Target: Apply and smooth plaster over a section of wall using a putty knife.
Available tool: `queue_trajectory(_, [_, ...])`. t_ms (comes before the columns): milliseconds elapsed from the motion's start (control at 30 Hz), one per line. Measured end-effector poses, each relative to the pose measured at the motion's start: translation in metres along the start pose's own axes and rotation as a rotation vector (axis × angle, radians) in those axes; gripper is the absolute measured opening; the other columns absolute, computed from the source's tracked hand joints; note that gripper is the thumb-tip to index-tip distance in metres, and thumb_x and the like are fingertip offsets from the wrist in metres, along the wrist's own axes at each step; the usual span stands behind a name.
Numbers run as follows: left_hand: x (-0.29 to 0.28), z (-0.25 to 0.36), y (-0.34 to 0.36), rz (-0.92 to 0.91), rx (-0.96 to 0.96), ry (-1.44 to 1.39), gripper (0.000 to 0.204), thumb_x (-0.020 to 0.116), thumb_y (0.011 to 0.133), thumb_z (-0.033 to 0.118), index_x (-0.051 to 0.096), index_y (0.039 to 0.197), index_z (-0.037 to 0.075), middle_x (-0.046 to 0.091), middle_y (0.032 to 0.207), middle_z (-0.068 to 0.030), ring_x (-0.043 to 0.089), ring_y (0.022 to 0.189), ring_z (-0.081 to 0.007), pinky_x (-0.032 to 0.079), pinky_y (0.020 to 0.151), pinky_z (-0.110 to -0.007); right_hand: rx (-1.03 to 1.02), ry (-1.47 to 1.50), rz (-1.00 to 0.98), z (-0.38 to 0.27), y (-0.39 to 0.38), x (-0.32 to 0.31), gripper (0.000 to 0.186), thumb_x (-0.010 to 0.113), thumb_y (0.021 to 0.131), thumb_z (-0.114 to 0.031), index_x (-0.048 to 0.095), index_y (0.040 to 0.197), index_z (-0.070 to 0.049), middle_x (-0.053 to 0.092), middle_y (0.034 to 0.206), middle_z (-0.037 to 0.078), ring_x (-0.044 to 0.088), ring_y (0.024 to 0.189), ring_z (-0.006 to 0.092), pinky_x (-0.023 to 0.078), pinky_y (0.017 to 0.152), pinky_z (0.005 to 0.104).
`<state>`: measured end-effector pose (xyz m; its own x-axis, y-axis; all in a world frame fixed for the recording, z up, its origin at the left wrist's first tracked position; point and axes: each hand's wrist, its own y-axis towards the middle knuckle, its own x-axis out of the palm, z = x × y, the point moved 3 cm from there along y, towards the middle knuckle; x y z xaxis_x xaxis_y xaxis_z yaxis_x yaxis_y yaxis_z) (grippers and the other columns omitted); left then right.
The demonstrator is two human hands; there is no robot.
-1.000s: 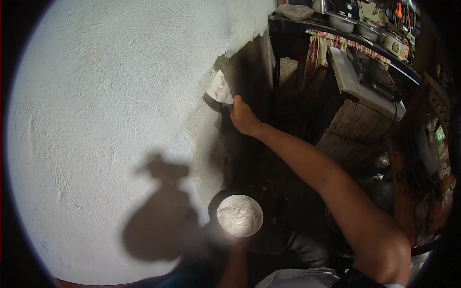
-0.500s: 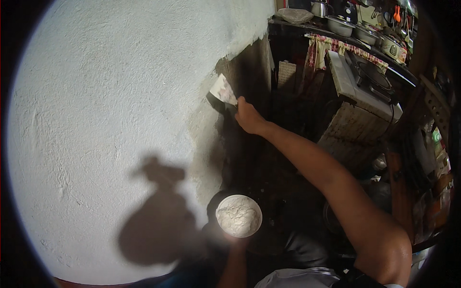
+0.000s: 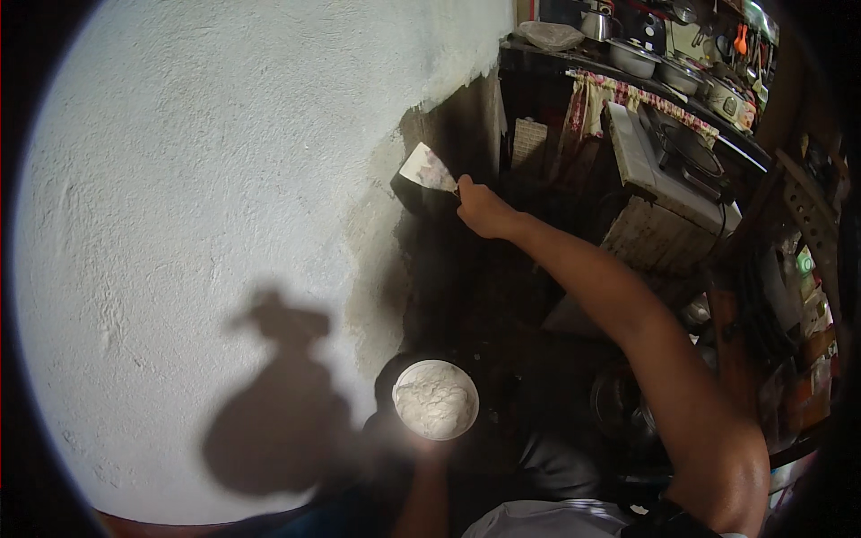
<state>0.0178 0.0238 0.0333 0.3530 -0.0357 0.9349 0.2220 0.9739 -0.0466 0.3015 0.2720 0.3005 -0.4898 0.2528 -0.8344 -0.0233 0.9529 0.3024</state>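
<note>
My right hand (image 3: 485, 210) is closed round the handle of a putty knife (image 3: 429, 169), whose wide blade is smeared with white paste. The blade is at the bare, dark strip of the wall (image 3: 377, 260), close to the edge of the white coating; whether it touches cannot be made out. Low in front of me, my left hand (image 3: 434, 446) holds up a round white tub (image 3: 475, 408) from below, its fingers mostly hidden beneath it. Thick white putty (image 3: 436, 400) fills the tub in a lumpy heap.
White rough plaster (image 3: 197, 197) covers the wall on the left, with my shadow on it. At the right stand a tiled counter (image 3: 641, 148) with a stove (image 3: 682, 148) and a dark shelf carrying pots (image 3: 632, 58). A wooden chair (image 3: 812, 206) is at the far right.
My right hand and the putty knife have shifted slightly to the right. The tub in my left hand appears slightly farther left and higher, as the whole view has also moved a little.
</note>
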Motion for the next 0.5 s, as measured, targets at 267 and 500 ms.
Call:
queue_trajectory(267, [-0.008, 0.002, 0.001, 0.005, -0.002, -0.110, 0.069, 0.030, 0.107, 0.050, 0.042, 0.154, 0.002, 0.053, 0.151, -0.0242, 0.058, 0.133, -0.0425, 0.048, 0.112, -0.059, 0.095, 0.150, 0.064, -0.058, 0.010, 0.085, 0.032, 0.064, 0.093, -0.005, 0.040, 0.110, 0.006, 0.066, 0.092, 0.038, 0.066, 0.098, 0.0555, 0.054, 0.084, 0.0585])
queue_trajectory(500, [0.002, 0.002, -0.001, -0.016, -0.040, -0.045, 0.071, 0.030, 0.106, 0.053, 0.043, 0.154, 0.003, 0.053, 0.151, -0.0229, 0.056, 0.134, -0.0423, 0.047, 0.113, -0.058, 0.124, 0.006, -0.019, -0.001, -0.007, 0.057, 0.025, 0.056, 0.096, -0.006, 0.041, 0.112, 0.007, 0.065, 0.099, 0.038, 0.065, 0.103, 0.0557, 0.052, 0.090, 0.0596])
